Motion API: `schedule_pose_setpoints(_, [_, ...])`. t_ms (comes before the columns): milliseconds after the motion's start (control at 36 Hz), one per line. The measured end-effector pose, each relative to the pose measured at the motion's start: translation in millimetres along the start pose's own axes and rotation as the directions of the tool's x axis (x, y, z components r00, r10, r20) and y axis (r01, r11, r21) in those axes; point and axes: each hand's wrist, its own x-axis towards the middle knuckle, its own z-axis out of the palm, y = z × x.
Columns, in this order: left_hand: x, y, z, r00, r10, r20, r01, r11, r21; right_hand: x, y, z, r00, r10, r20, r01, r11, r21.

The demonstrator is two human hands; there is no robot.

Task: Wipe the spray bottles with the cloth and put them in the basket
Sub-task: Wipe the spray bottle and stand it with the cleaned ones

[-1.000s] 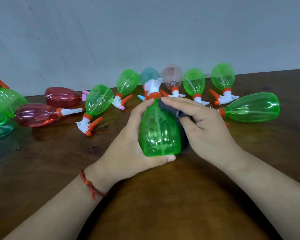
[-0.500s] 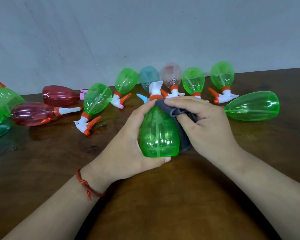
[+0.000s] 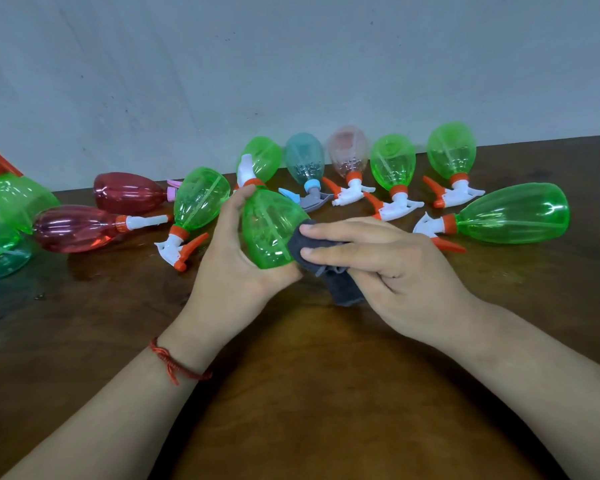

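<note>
Left hand (image 3: 229, 258): grips a green spray bottle (image 3: 271, 230) from its left side, palm and curled fingers cupping the body, thumb up near the orange collar. Holds it tilted just above the brown wooden surface (image 3: 291, 393), white nozzle pointing away, rounded base toward the wearer.

Right hand (image 3: 395, 268): holds a dark grey cloth (image 3: 347, 289), pressing it against the bottle's right side with two outstretched fingers; tail of cloth bunched beneath the palm, reaching down toward the surface.

Red cord bracelet (image 3: 174, 362) on the left wrist.

Lying on their sides beyond the hands, near a pale wall (image 3: 291, 64): one more green bottle (image 3: 265, 157), a teal bottle (image 3: 303, 157), a pale pink bottle (image 3: 349, 150) and two further green ones, all with nozzles toward the hands.

Just right of the right hand: a large green bottle (image 3: 513, 213) on its side.

Left of the left hand: a green bottle with orange trigger (image 3: 200, 199), then two dark red bottles (image 3: 77, 230); further green bottles at the far left edge, partly cut off.
</note>
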Motion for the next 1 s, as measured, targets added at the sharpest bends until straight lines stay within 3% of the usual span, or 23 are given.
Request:
schedule_pose_setpoints(167, [-3.1,0.4,-0.4,0.994,0.071,0.082,-0.081,0.990,0.118,-0.7,4.8,2.1,0.997,0.066,-0.046,-0.066,0.998,-0.004])
schedule_pose_setpoints(278, [-8.4,1.5,3.6,0.975,0.108,0.193,-0.143,0.974,0.178,0.7,10.6,5.0,0.977,0.191,-0.096,-0.180,0.977,0.111])
schedule_pose_setpoints(472, [-9.3,1.4,4.7,0.945,0.125,0.301,-0.174,0.974,0.143,8.5,13.7,2.6,0.914,0.401,-0.059,-0.342,0.842,0.418])
schedule_pose_setpoints(611, [-14.9,5.0,4.2,0.926,0.146,0.349,-0.152,0.988,-0.012,12.1,13.5,-4.7,0.893,0.438,-0.099,-0.317,0.772,0.551])
schedule_pose_setpoints(694, [-15.1,6.3,3.1,0.911,0.155,0.383,-0.169,0.986,0.003,11.1,11.3,-5.6,0.899,0.414,-0.141,-0.273,0.783,0.558])
schedule_pose_setpoints(833, [-10.6,2.3,4.3,0.897,0.198,0.395,-0.273,0.952,0.141,9.4,14.6,-2.7,0.927,0.337,-0.167,-0.240,0.871,0.429])
schedule_pose_setpoints(1000, [-9.5,4.7,9.1,0.896,0.247,0.370,-0.309,0.944,0.118,6.6,13.1,-0.6,0.924,0.352,-0.151,-0.264,0.870,0.416])
